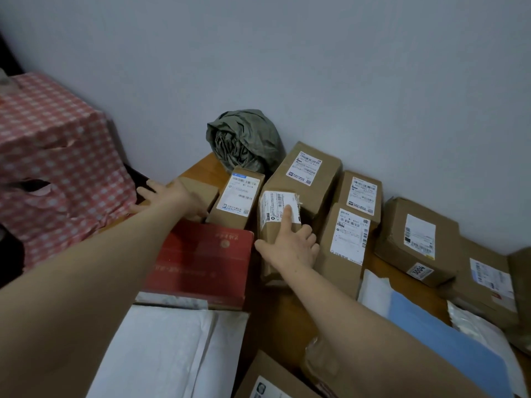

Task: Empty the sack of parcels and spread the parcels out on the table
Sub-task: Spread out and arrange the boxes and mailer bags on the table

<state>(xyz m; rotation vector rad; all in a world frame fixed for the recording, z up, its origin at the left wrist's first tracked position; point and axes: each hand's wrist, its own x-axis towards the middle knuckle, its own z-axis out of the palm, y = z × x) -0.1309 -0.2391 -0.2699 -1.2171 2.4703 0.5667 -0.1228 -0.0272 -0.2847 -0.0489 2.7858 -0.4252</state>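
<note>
The crumpled grey-green sack [241, 142] lies at the back of the wooden table [275, 320], against the wall. Cardboard parcels with white labels lie side by side across the table. My left hand [166, 196] reaches to the far left corner and rests with spread fingers on a small plain box [201, 189]. My right hand [290, 245] holds a small brown parcel [273, 222]: the index finger lies on its label, the thumb is at its left edge and the other fingers curl over its right edge.
A tall box [241, 193], a large box [307, 170] and several more boxes [416, 239] line the wall. A red box [201, 259], white mailer [161, 349] and blue mailer [431, 320] lie nearer. A red-checked cloth [51, 156] covers something on the left.
</note>
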